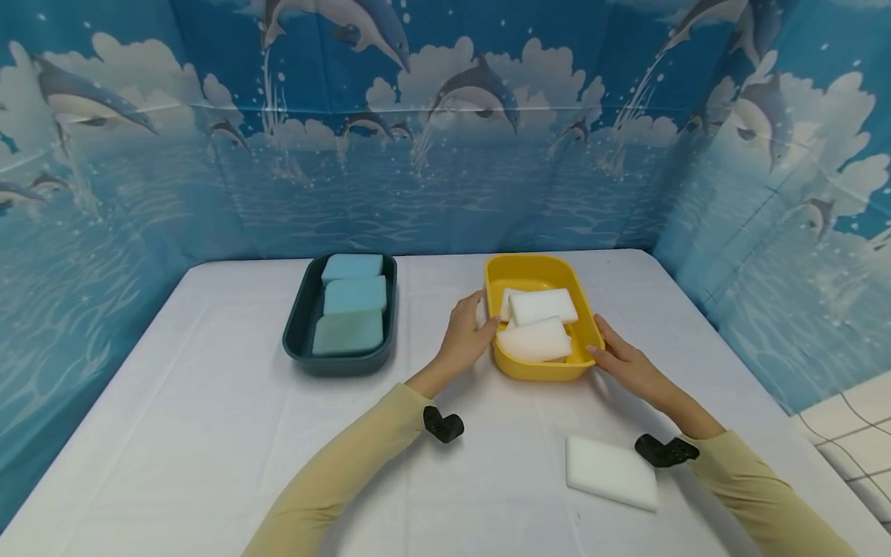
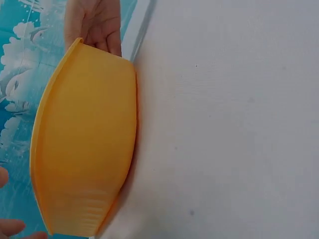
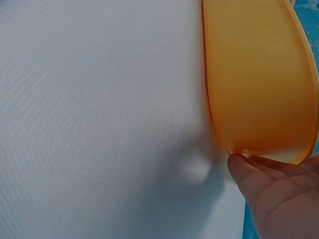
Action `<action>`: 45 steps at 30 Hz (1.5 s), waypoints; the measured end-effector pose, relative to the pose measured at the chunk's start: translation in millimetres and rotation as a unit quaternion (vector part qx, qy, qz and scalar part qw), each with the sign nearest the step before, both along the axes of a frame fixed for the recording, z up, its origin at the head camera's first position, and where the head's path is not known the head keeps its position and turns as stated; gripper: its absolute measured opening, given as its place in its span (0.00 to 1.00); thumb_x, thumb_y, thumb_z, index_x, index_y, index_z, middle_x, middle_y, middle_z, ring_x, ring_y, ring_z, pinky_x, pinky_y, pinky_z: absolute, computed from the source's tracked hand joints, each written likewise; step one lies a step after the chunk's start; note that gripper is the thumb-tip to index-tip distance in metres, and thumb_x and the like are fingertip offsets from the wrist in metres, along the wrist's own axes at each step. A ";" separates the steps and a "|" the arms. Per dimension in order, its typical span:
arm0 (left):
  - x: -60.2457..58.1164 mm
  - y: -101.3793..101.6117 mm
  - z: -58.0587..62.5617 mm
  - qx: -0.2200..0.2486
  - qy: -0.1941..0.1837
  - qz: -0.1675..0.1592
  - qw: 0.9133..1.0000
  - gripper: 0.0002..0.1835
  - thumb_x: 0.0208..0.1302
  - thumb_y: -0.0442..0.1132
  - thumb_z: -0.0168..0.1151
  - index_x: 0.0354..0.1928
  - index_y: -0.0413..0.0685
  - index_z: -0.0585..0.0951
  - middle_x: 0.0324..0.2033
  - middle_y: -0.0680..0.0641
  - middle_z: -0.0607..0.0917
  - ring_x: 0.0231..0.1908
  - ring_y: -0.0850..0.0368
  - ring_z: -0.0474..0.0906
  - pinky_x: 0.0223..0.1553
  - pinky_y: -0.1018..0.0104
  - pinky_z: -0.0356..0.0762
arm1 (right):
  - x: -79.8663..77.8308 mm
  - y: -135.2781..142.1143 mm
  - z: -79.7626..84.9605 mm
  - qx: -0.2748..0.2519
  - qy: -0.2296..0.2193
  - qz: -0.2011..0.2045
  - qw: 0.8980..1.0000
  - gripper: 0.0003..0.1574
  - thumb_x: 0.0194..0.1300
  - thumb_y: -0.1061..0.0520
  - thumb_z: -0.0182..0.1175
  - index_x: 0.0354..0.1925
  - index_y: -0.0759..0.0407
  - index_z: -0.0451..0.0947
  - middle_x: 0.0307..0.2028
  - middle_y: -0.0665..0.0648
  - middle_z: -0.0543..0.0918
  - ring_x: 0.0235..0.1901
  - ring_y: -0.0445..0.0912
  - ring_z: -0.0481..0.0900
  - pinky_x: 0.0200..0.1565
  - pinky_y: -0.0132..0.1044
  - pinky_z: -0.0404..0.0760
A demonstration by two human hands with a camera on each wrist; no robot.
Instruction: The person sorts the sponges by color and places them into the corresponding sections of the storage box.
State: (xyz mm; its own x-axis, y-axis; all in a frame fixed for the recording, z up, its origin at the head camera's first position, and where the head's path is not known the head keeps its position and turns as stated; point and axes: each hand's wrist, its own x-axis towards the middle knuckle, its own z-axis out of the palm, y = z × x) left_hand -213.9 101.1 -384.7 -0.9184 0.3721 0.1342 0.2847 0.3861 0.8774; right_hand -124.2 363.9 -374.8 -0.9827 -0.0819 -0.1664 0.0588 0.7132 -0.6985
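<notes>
The yellow tub (image 1: 532,371) stands on the table at the back right, with several white sponge blocks (image 1: 534,340) heaped inside it. My left hand (image 1: 465,331) holds its left side, thumb at the rim; in the left wrist view only some fingertips (image 2: 11,227) show, near the tub's end. On the opposite side my right hand (image 1: 629,371) grips the wall, thumb by the rim. The right wrist view has its fingers (image 3: 244,174) at the lower edge of the yellow wall (image 3: 259,74). Another white sponge block (image 1: 611,472) lies flat near my right forearm.
A dark green tub (image 1: 341,367) at the back left holds three blue-green sponge blocks (image 1: 348,333) in a row. White cloth covers the table (image 1: 209,433). Behind and beside it hangs a blue dolphin-print curtain (image 1: 445,193).
</notes>
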 end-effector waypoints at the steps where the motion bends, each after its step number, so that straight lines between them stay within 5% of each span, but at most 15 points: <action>1: -0.1 -0.6 -1.5 0.010 -0.012 0.004 1.000 0.31 0.68 0.44 0.50 0.70 0.42 0.57 0.68 0.40 0.63 0.69 0.46 0.59 0.69 0.50 0.62 | 0.4 1.0 -0.4 -0.002 0.001 0.002 1.000 0.48 0.74 0.43 0.40 0.73 0.59 0.24 0.73 0.69 0.35 0.71 0.69 0.43 0.63 0.62 0.60; 12: 2.0 6.7 -18.4 0.068 -0.158 0.010 0.985 0.30 0.69 0.45 0.47 0.69 0.39 0.60 0.65 0.37 0.68 0.67 0.43 0.63 0.68 0.52 0.63 | 3.5 4.1 1.4 -0.015 -0.017 0.008 1.000 0.48 0.74 0.42 0.39 0.72 0.60 0.22 0.72 0.71 0.33 0.70 0.70 0.44 0.62 0.60 0.62; 20: 6.7 12.4 -23.5 0.085 -0.186 0.002 0.979 0.29 0.69 0.46 0.47 0.69 0.41 0.61 0.65 0.39 0.69 0.66 0.46 0.64 0.67 0.54 0.65 | 18.0 10.5 10.1 -0.023 -0.049 0.004 0.999 0.48 0.74 0.39 0.35 0.72 0.61 0.21 0.71 0.75 0.42 0.69 0.67 0.52 0.63 0.55 0.64; 24: 7.8 12.4 -23.4 0.093 -0.193 0.001 0.977 0.28 0.70 0.46 0.47 0.69 0.42 0.62 0.63 0.41 0.71 0.64 0.48 0.66 0.66 0.55 0.67 | 31.8 18.0 13.4 0.008 -0.027 0.028 0.999 0.44 0.75 0.42 0.37 0.73 0.64 0.32 0.71 0.72 0.50 0.68 0.69 0.53 0.62 0.61 0.65; 26: 7.2 12.5 -23.3 0.096 -0.189 -0.001 0.977 0.27 0.70 0.45 0.47 0.68 0.41 0.63 0.62 0.41 0.72 0.63 0.48 0.67 0.64 0.55 0.69 | 40.1 22.7 12.9 0.038 -0.006 0.036 0.999 0.41 0.75 0.44 0.38 0.73 0.66 0.38 0.70 0.71 0.55 0.67 0.68 0.56 0.61 0.57 0.70; 30: 5.9 12.0 -22.6 0.098 -0.182 -0.002 0.978 0.26 0.70 0.45 0.48 0.67 0.42 0.65 0.60 0.41 0.74 0.61 0.49 0.70 0.63 0.57 0.70 | 56.6 31.3 7.9 0.060 0.021 0.038 0.997 0.39 0.73 0.46 0.44 0.72 0.64 0.47 0.68 0.69 0.61 0.64 0.35 0.67 0.53 0.23 0.76; 33: 5.2 11.1 -22.2 0.102 -0.184 -0.002 0.978 0.26 0.70 0.45 0.48 0.67 0.42 0.65 0.59 0.41 0.75 0.59 0.49 0.70 0.61 0.57 0.72 | 67.3 35.0 3.6 0.040 0.016 0.041 0.998 0.39 0.72 0.47 0.48 0.72 0.62 0.49 0.68 0.69 0.61 0.53 0.12 0.59 0.47 0.12 0.69; 39: 4.8 9.5 -23.4 0.105 -0.194 -0.008 0.975 0.27 0.70 0.45 0.48 0.67 0.42 0.64 0.60 0.41 0.74 0.58 0.50 0.72 0.59 0.58 0.74 | 86.6 32.4 -3.9 0.029 0.048 0.046 0.997 0.38 0.69 0.51 0.53 0.70 0.65 0.54 0.67 0.71 0.63 0.52 0.09 0.55 0.48 0.10 0.69; 45: 3.8 7.6 -22.4 0.109 -0.201 -0.013 0.973 0.27 0.70 0.46 0.48 0.68 0.42 0.64 0.60 0.41 0.74 0.58 0.50 0.72 0.60 0.58 0.74 | 103.8 26.4 -10.7 0.041 0.129 0.057 0.989 0.36 0.65 0.56 0.58 0.67 0.64 0.60 0.64 0.34 0.64 0.55 0.11 0.58 0.51 0.05 0.63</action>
State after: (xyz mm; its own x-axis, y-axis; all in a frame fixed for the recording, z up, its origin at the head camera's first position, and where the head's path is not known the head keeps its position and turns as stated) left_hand -210.2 108.7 -407.1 -0.9035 0.3989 -0.1565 -0.0922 0.1757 0.9801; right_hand -20.4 390.4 -385.4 -0.9786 -0.1905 0.0777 -0.1971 0.7598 -0.6195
